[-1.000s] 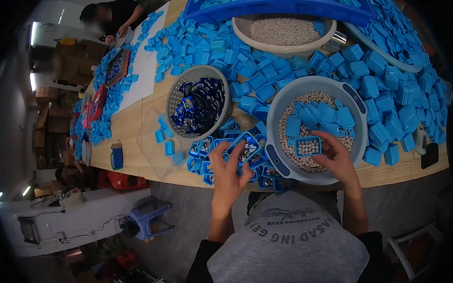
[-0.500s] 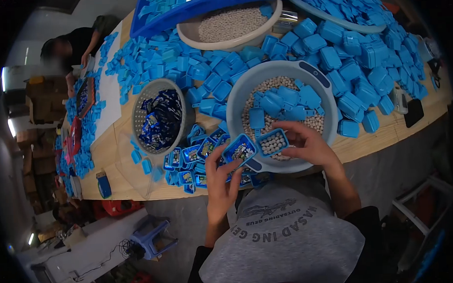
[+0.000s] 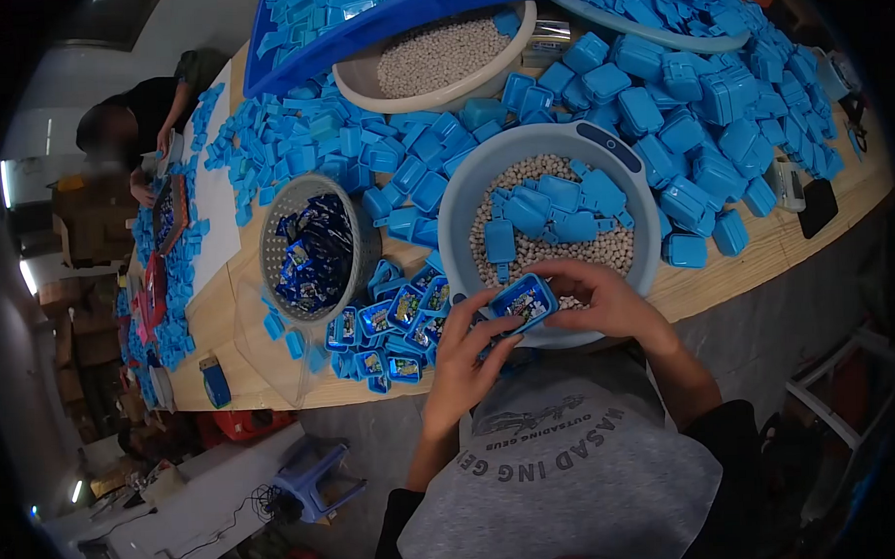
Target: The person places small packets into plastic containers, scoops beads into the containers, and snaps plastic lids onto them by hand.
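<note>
A small blue plastic box [image 3: 522, 302] with a shiny printed packet in it is held over the near rim of the grey-blue basin [image 3: 449, 220]. My left hand [image 3: 467, 366] grips its left end and near side. My right hand [image 3: 606, 299] is closed on its right end, fingertips along the far edge. What lies under the box is hidden. In the basin, pale round beads [image 3: 604, 252] lie under several loose blue plastic pieces [image 3: 560, 194]. Left of my left hand, several blue boxes with packets [image 3: 404, 309] are heaped on the table.
A grey perforated basket [image 3: 366, 253] of dark blue packets stands left of the basin. Behind are a cream tub [image 3: 441, 100] of beads, a large blue tray [image 3: 399, 15] and piles of blue boxes [image 3: 695, 158]. A co-worker [image 3: 141, 118] is at the far left.
The bead-filled compartment that was beside the packet-filled one is out of sight. My hands have come closer together, and the packet-filled box has moved right. The view has shifted slightly.
</note>
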{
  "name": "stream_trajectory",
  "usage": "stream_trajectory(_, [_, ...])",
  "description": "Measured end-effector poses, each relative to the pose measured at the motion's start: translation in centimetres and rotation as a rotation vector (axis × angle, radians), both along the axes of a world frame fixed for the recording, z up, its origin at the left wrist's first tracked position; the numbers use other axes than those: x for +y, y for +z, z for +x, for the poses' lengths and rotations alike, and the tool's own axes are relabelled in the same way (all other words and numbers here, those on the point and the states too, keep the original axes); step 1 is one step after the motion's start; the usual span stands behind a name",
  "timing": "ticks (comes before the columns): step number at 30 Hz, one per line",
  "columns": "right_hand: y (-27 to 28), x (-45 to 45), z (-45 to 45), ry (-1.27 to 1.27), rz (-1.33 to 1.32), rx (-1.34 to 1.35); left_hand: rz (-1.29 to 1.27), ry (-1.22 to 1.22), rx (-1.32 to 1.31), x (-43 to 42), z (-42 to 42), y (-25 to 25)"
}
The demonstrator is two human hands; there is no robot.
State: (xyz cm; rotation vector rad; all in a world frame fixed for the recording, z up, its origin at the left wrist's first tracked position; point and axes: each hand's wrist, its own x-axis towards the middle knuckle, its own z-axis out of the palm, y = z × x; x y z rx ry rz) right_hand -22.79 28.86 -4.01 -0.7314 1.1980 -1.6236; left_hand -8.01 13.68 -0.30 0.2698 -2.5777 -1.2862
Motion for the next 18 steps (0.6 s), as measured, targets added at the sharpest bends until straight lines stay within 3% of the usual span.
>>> stream_trajectory(7, [-0.2,-0.2,-0.1,-0.031,0.067,0.055,-0.132,-0.035,0.019,0.1,-0.8,0.1])
stream_trajectory(11, [-0.7,0.1,-0.1,-0.106,-0.049,0.021,0.125,-0.101,-0.047,-0.4,-1.1,0.8])
stream_trajectory(14, [-1.1,1.2,-0.8,-0.287,-0.087,0.017,0.382,-0.036,0.106,-1.5,-3.3,-0.2])
stream_trajectory(18, [-1.5,1.7,-2.3,-0.658,-0.116,-0.062,-0.348,-0.106,0.027,-4.0,-8.0,-3.3])
